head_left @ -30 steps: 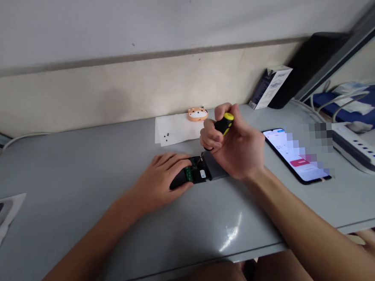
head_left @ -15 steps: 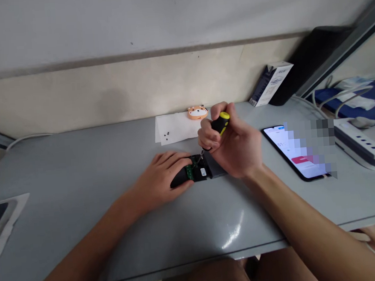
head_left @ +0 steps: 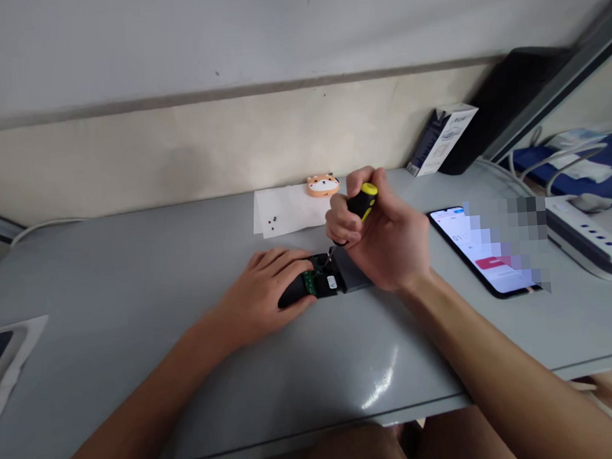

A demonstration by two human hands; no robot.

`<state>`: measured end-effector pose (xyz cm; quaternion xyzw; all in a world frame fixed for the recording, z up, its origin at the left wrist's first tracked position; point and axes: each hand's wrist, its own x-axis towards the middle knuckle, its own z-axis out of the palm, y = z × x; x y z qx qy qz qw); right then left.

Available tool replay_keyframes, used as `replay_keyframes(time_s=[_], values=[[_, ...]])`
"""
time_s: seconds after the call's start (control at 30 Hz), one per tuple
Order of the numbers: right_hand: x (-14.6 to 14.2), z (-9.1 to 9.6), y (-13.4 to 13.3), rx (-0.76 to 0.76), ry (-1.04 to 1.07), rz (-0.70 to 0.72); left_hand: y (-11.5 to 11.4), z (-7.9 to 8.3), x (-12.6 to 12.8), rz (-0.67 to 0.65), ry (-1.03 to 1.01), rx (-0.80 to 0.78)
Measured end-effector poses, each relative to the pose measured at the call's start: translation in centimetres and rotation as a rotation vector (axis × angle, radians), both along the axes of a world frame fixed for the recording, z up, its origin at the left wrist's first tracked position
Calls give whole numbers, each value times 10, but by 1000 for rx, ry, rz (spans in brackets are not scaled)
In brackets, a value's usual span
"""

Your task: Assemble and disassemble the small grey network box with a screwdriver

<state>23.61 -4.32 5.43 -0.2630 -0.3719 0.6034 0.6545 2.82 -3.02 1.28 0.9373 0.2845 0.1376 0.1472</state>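
Note:
A black, flat electronic device (head_left: 326,285) lies on the grey desk with part of its green circuit board and a small white sticker exposed. My left hand (head_left: 268,286) is closed around its left end, fingers over the far side and thumb along the near edge. My right hand (head_left: 384,234) is wrapped around a black and yellow screwdriver (head_left: 363,202), which is held tilted. Its shaft points down to the device's upper middle; whether the tip sits in a screw is too small to tell. Part of the device's right end lies behind my right hand.
Behind the device, a white paper sheet (head_left: 294,213) bears several tiny dark pieces (head_left: 273,223) and an orange animal-faced case (head_left: 322,185). To the right are a lit phone (head_left: 485,245), a white power strip (head_left: 592,234) and a small box (head_left: 441,139) leaning by the wall.
My right hand and the screwdriver have shifted very slightly to the right, the shaft's lower end with them. My left hand and the device stay in place.

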Motion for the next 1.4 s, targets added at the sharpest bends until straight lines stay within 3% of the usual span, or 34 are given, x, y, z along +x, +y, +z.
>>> replay_keyframes(time_s=[1.4], values=[[0, 2, -1, 11, -34, -20, 0, 1, 0, 13, 10, -30]])
